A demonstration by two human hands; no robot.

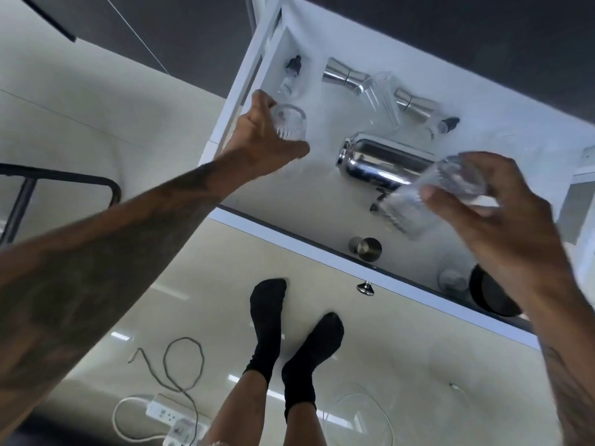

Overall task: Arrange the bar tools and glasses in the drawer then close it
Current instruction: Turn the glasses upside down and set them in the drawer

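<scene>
Looking down from the head camera, the white drawer (322, 249) stands pulled open above a pale tiled floor. The left hand (260, 136) curls around a short ribbed glass (289, 122) near the drawer's left wall. The right hand (492, 226) grips a taller clear glass (428, 197), tilted and blurred, above the drawer's front right part. Inside, a shiny cocktail shaker (383, 164) lies on its side in the middle. Two steel jiggers (346, 77) (415, 103) lie toward the back with another clear glass (381, 98) between them. Two small dark-capped bottles (291, 75) (446, 125) lie toward the back, one at each side. A small metal cup (367, 249) sits by the front wall, and a dark round bowl (489, 296) sits at the front right. A metal knob (365, 288) sticks out of the drawer front. Feet in black socks (267, 320) stand below, near cables and a power strip (164, 413).
</scene>
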